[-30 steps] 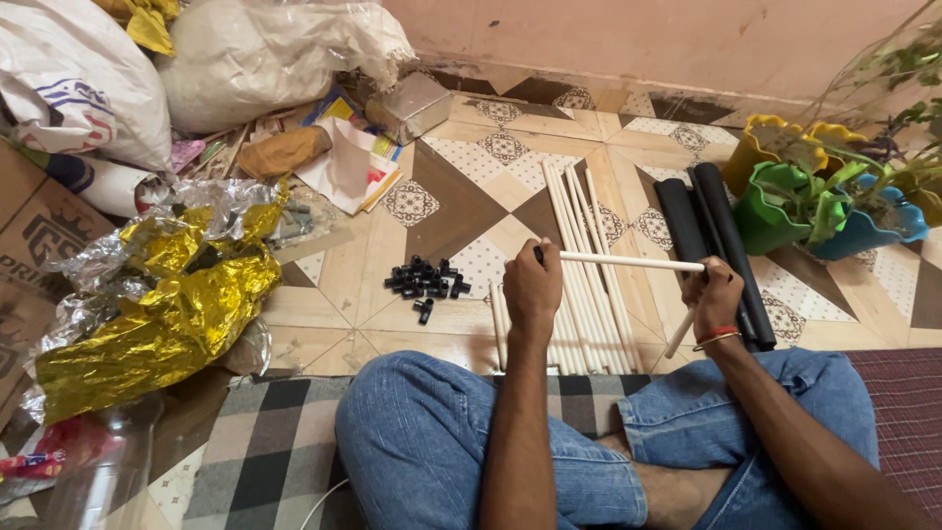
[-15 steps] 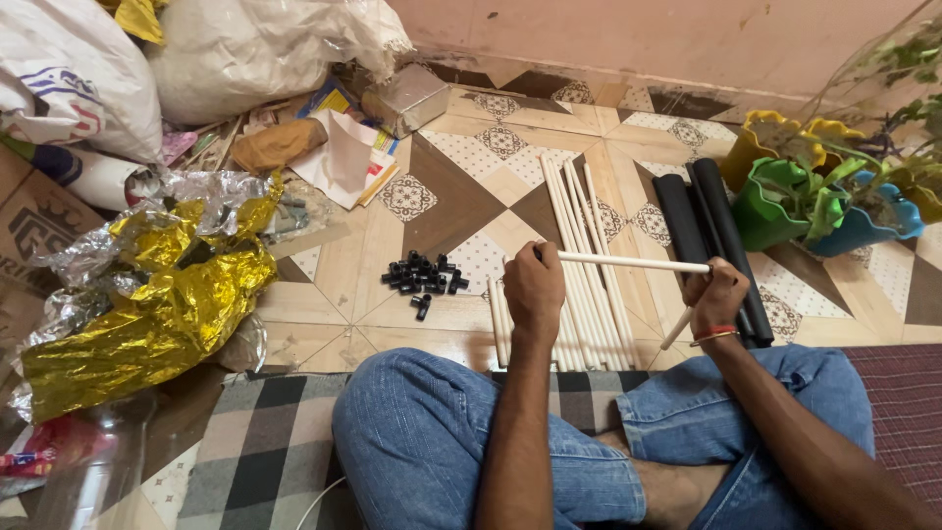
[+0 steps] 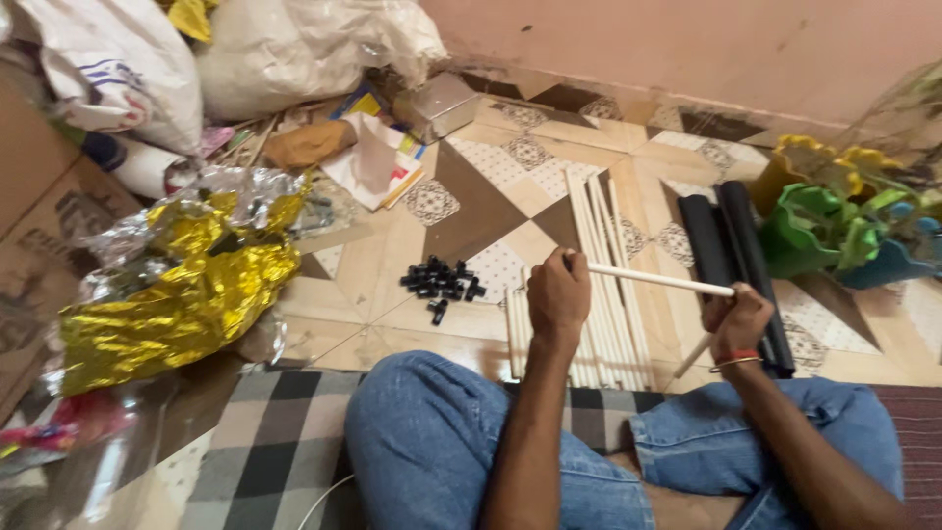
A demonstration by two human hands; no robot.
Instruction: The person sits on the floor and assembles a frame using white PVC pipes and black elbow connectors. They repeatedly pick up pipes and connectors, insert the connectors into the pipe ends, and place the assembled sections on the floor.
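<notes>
Both hands stay clamped on one white rod (image 3: 653, 278) — left hand (image 3: 557, 294), right hand (image 3: 736, 316) — held level, unmoved, above the rod bundle (image 3: 603, 285) near the black connectors (image 3: 442, 283).

Brown printed cardboard box (image 3: 39, 236) far left; white printed sack (image 3: 128, 69) above; silvery box (image 3: 444, 103) by wall.

White rods (image 3: 608, 245) lie at centre frame beside black tubes (image 3: 736, 255); gold-and-silver foil (image 3: 177, 294) (crinkled) sits left; a grey-checked mat (image 3: 265, 442) lies lower left, blue jeans (image 3: 432, 442) below.
</notes>
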